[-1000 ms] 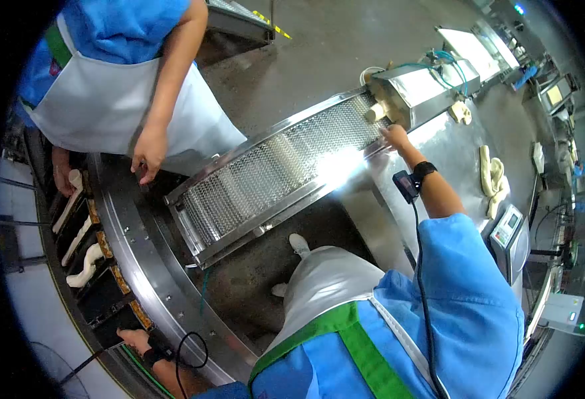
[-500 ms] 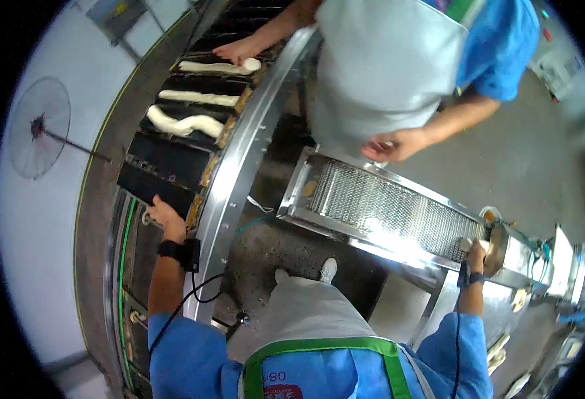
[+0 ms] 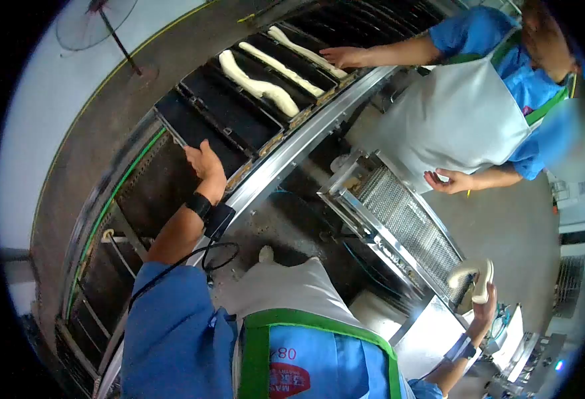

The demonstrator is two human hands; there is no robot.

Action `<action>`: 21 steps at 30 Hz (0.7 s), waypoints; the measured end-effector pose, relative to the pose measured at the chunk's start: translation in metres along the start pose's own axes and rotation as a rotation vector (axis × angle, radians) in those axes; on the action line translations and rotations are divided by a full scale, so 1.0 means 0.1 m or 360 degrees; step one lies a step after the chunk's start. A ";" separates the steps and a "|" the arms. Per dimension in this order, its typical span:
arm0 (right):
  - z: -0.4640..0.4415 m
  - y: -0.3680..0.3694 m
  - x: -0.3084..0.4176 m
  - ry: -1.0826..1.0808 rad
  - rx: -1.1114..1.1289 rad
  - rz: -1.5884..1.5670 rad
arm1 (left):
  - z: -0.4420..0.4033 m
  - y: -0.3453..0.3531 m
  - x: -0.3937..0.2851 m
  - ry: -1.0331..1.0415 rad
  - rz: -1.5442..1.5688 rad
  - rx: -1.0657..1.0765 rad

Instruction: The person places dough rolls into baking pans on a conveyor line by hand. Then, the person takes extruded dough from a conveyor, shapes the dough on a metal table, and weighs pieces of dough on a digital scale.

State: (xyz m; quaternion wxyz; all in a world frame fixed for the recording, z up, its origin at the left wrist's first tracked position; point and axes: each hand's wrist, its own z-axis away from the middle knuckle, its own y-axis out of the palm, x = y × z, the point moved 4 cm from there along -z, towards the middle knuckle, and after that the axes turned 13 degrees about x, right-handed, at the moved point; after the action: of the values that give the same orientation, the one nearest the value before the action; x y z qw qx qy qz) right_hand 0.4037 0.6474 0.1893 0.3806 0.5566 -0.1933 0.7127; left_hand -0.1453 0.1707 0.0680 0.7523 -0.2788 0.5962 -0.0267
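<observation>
My right hand (image 3: 482, 302), at the right, is closed around a pale dough strip (image 3: 463, 271), which droops in a bent loop above the far end of the mesh conveyor (image 3: 399, 206). My left hand (image 3: 206, 163) grips the near edge of a black baking pan (image 3: 193, 126), thumb on top and fingers partly hidden at the rim. No dough shows in this pan's nearest sections. Further along the row, a thick, wavy dough strip (image 3: 259, 86) lies in one section, and two thinner dough strips (image 3: 282, 68) lie beyond it.
Across from me a co-worker in a grey apron (image 3: 455, 120) has one hand (image 3: 346, 57) by the farthest strip and the other (image 3: 449, 181) above the mesh conveyor. A curved metal rail (image 3: 319, 126) borders the pans. A fan (image 3: 110, 30) stands at the upper left.
My view has turned. My right hand has raised the dough strip from the mesh conveyor's end into the air. My left hand stays at the pan edge. The co-worker's far hand has opened flat.
</observation>
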 end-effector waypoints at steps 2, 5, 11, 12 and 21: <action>-0.10 0.70 0.20 -0.0040 0.0151 0.0039 | 0.04 -0.06 0.00 -0.0075 0.0069 0.0080; -0.28 1.61 0.41 -0.0193 0.0478 -0.0129 | -0.08 -0.08 0.18 0.0116 0.0310 0.0135; -0.60 3.67 0.42 -0.0194 0.1154 -0.0079 | 0.07 -0.21 0.22 -0.0050 0.0451 0.0224; -0.71 4.02 0.38 -0.0140 0.1395 0.0066 | 0.04 -0.20 0.25 0.0027 0.0458 0.0208; -1.39 6.43 -1.58 0.0521 0.2449 0.0893 | -0.05 -0.20 0.14 0.0040 0.0756 0.0337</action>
State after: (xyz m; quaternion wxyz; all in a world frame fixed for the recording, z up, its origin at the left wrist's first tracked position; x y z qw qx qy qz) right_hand -0.1589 0.2842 0.0929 -0.2744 0.4816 0.2739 0.7860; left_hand -0.1400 0.1470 0.0634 0.7550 -0.0502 0.6482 0.0850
